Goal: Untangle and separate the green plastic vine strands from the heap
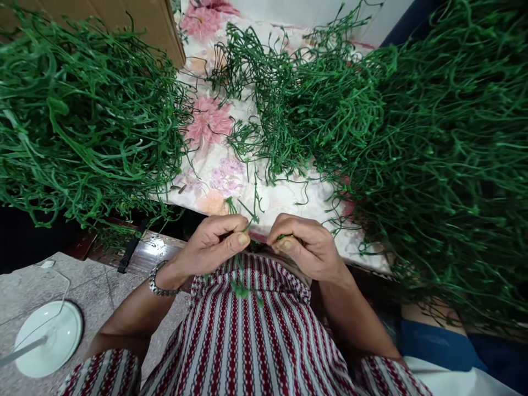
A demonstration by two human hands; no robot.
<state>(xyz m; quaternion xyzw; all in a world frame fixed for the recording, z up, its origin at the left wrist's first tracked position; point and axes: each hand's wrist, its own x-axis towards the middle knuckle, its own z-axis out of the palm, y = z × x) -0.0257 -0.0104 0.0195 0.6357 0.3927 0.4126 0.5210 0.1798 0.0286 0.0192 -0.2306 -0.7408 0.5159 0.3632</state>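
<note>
Close together at the table's front edge, my two hands hang over the striped apron. My left hand (218,242), with a bracelet at its wrist, is closed on thin green stems (254,206) that stick out above and below the fist. Bits of green show between the thumb and fingers of my right hand (307,247), which is closed too. A gap separates the hands. Beyond them a tangled heap of green stems (325,104) lies on the flowered cloth (225,176).
Big piles of green stems stand at the left (91,121) and right (457,154). A cardboard box (144,27) is behind the left pile. On the floor at lower left is a round white base (51,341) with a pole.
</note>
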